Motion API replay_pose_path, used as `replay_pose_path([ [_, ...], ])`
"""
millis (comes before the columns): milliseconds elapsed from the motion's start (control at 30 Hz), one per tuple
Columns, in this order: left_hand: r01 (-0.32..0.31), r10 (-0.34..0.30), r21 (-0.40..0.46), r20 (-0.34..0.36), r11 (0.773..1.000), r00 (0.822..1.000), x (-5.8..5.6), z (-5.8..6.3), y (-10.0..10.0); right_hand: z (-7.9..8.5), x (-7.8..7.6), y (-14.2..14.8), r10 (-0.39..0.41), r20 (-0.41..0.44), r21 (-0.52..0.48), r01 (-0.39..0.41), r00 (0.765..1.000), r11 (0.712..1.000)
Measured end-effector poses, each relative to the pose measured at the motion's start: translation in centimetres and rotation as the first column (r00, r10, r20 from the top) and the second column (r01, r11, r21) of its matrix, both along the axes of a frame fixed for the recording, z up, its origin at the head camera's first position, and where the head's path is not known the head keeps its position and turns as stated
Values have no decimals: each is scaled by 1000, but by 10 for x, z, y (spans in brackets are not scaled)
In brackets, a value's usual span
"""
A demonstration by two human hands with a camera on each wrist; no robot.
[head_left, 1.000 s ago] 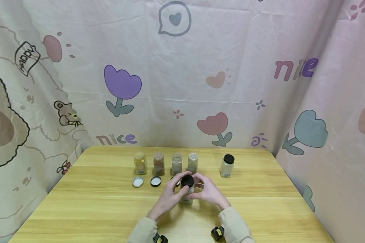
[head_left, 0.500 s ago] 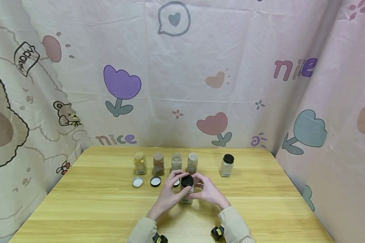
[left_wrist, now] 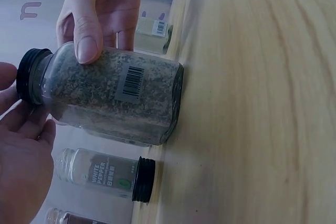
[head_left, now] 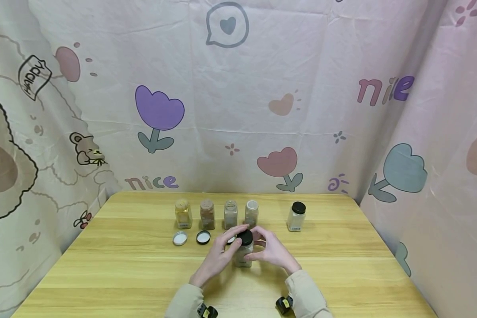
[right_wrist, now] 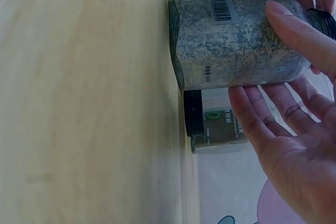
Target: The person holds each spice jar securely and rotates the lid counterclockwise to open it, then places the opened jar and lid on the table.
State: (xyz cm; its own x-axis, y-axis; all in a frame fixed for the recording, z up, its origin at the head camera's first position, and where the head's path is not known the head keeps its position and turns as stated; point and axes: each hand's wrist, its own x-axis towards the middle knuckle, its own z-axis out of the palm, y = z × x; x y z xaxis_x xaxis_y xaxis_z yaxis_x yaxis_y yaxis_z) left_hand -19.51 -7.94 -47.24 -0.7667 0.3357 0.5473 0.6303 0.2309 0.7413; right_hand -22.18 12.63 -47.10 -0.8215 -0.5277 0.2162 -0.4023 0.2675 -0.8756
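Note:
A clear jar (head_left: 243, 258) of grey, speckled granules stands upright on the table between my hands. Around its body, my right hand (head_left: 276, 252) holds it, with the thumb (right_wrist: 294, 27) lying along one side and the fingers on the other. My left hand (head_left: 218, 256) is at the jar's black lid (head_left: 244, 237). In the left wrist view, the left fingers (left_wrist: 26, 119) curl behind the lid and the thumb sits close to its top. A barcode label (left_wrist: 129, 82) shows on the jar.
Behind stand several lidless spice jars: a yellow one (head_left: 183, 215), a brown one (head_left: 207, 215) and two greyish ones (head_left: 230, 215). Upturned lids (head_left: 203, 237) lie before them. A black-capped jar (head_left: 297, 217) stands to the right. A printed curtain (head_left: 230, 88) hangs behind the table.
My left thumb first slides a little across the lid's front, then moves back left, and the left hand shifts slightly left. The right hand and the jar stay put.

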Motion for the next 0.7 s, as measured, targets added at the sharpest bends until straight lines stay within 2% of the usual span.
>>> replay_pose_path([
  [167,-24,24,22,-4,999,1000,1,1,1,-1,-1,0,0,1,1,0,1000,1000],
  [467,-153,154,57,-11,987,988,3,0,9,-2,-1,0,3,0,5,-3,1000,1000],
  [567,-166,168,56,-30,984,985,3,-1,9,-2,-2,0,5,-1,6,-5,1000,1000],
  [700,-151,153,51,-43,987,987,2,0,8,-2,-2,1,-1,-5,9,1,1000,1000],
])
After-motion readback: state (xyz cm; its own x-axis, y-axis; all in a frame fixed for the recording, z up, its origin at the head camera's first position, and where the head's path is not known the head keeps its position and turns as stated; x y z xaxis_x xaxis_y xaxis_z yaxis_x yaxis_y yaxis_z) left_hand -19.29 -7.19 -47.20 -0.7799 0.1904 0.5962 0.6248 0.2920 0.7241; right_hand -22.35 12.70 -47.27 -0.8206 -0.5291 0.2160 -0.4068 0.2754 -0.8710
